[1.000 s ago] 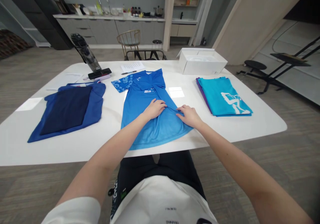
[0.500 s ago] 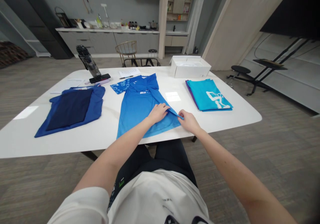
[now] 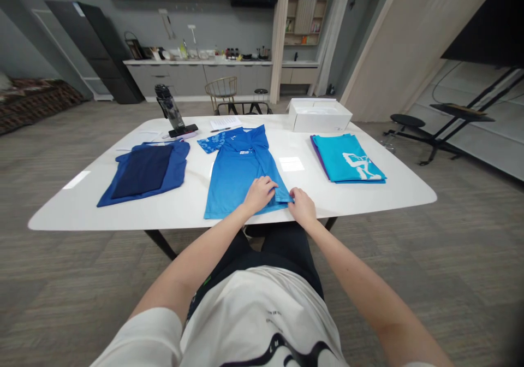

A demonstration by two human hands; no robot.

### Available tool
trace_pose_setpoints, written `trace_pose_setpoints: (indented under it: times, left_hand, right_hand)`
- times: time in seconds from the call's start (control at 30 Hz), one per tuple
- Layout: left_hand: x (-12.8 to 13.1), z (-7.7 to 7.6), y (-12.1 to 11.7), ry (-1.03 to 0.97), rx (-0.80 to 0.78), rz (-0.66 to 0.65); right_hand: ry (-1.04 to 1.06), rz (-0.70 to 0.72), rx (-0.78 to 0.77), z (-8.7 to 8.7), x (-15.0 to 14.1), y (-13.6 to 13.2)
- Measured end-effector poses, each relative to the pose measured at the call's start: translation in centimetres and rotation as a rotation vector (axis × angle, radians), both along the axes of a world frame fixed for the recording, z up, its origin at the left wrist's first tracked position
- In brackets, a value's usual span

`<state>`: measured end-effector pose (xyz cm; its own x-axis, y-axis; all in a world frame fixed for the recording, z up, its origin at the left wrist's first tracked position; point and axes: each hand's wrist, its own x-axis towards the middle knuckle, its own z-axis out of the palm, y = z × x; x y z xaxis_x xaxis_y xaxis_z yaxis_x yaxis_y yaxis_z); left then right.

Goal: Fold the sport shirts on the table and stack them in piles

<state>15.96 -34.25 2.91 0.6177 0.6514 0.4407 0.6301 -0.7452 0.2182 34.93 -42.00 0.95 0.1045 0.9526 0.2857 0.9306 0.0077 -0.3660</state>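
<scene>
A bright blue shirt (image 3: 237, 176) lies lengthwise in the middle of the white table (image 3: 360, 200), its right side folded inward. My left hand (image 3: 258, 192) rests on the shirt's lower right part, fingers closed over the fabric. My right hand (image 3: 301, 205) pinches the shirt's lower right corner near the table's front edge. To the left lies a dark blue shirt (image 3: 147, 171) with a navy panel on top. To the right sits a folded turquoise shirt (image 3: 347, 158) with a white print.
A white open box (image 3: 319, 114) stands at the table's back right. A black handheld device (image 3: 174, 113), a paper sheet (image 3: 225, 123) and a pen lie at the back. Beyond the table are a chair (image 3: 223, 89) and a kitchen counter; a stool stands at right.
Both hands have slid down the blue shirt toward its bottom hem and the table's front edge. The view has pulled back and tilted up, showing more of the room.
</scene>
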Motion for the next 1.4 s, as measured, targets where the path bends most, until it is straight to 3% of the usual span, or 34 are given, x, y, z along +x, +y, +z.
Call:
trace_pose_setpoints:
  times: [0.13, 0.27, 0.33, 0.5, 0.7, 0.8, 0.97, 1.1, 1.4]
  left_hand:
    - [-1.0, -0.2, -1.5, 0.106, 0.103, -0.077]
    - [-1.9, -0.4, -2.7, 0.185, 0.161, -0.148]
    - [-2.3, -0.4, -2.9, 0.182, 0.176, -0.152]
    - [-2.7, -0.1, -3.0, 0.149, 0.218, -0.154]
    - [-4.4, 1.4, -3.1, 0.165, 0.260, -0.229]
    - [-5.5, 1.4, -3.2, 0.238, 0.208, -0.260]
    - [-6.7, -0.5, -3.7, 0.313, 0.087, -0.241]
    - [-7.2, -1.3, -3.9, 0.248, 0.024, -0.207]
    - [-7.4, -0.5, -5.0, 0.130, -0.171, -0.210]
  right_hand:
    - [0.125, 0.152, 0.079, -0.2, 0.6, -0.2]
    - [0.068, 0.232, 0.138, 0.5, 1.0, -1.1]
    - [-0.010, 0.223, 0.122, 0.5, 0.8, -1.4]
    - [-0.012, 0.030, 0.020, 0.0, -0.5, -1.4]
    - [-0.145, 0.197, 0.067, 0.7, -0.3, -1.6]
    - [-0.194, 0.295, 0.070, 1.0, 0.4, -1.7]
    - [-0.203, 0.474, -0.008, 0.4, 1.2, -1.9]
    - [-0.150, 0.504, -0.006, 0.0, 1.7, -2.3]
    - [-0.029, 0.500, -0.043, 0.6, 2.0, -2.4]
